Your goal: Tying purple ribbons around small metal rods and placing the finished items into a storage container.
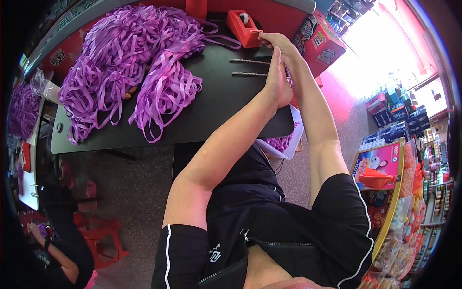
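Note:
At the far right of the black table, my right hand (pixel 281 44) reaches to a red tape dispenser (pixel 239 30). Its thumb and fingertips pinch together at the cutting edge, where the end of the tape is; the strip itself is barely visible. My left hand (pixel 279 83) is held on edge just below, fingers stretched out, close against my right wrist. A bit of purple shows behind its palm, too hidden to name. Two thin metal rods (pixel 248 74) lie on the table and run behind my left fingers. A big heap of looped purple ribbon (pixel 127 53) covers the table's left half.
A smaller ribbon bunch (pixel 166 94) lies in front of the heap. Below the table's right corner stands a white bin (pixel 292 139) with purple ribbon in it. A red box (pixel 320 41) is beyond my right hand. At lower left, another person's hand (pixel 34 232) is near purple ribbon.

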`<action>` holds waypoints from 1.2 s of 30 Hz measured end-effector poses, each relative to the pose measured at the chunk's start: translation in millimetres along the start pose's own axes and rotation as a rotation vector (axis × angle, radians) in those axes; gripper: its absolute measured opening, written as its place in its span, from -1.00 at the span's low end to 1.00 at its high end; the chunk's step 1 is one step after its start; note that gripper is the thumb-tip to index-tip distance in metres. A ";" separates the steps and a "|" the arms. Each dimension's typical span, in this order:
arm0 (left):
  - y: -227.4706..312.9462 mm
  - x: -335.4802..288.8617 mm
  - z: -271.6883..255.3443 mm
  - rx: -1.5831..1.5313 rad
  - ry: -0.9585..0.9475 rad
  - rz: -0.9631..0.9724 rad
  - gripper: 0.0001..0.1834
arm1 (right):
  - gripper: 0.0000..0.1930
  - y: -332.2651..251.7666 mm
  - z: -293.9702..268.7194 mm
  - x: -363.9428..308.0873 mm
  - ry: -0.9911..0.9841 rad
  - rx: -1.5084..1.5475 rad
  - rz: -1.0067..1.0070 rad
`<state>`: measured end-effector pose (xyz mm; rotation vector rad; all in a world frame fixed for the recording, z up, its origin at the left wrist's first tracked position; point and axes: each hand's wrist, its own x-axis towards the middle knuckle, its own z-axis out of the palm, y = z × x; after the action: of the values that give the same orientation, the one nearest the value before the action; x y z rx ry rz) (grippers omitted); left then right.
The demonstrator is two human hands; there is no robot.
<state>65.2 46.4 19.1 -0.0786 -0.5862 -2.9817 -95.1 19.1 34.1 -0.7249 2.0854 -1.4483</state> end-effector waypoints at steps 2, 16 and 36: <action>0.6 1.8 -3.6 0.001 -0.001 0.007 0.05 | -0.71 -1.4 7.0 -2.4 -0.005 0.011 -0.067; 0.1 1.0 -2.4 -0.049 -0.009 -0.004 0.04 | -0.74 9.1 12.3 3.8 0.023 0.015 -0.258; 2.9 -0.1 -9.9 0.013 0.035 -0.072 0.27 | -0.61 34.7 -58.9 -113.6 -0.250 0.810 0.065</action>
<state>65.3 39.9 11.1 -0.0044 -0.6167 -3.0418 -55.6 145.5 30.7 -0.4599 1.1589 -1.8498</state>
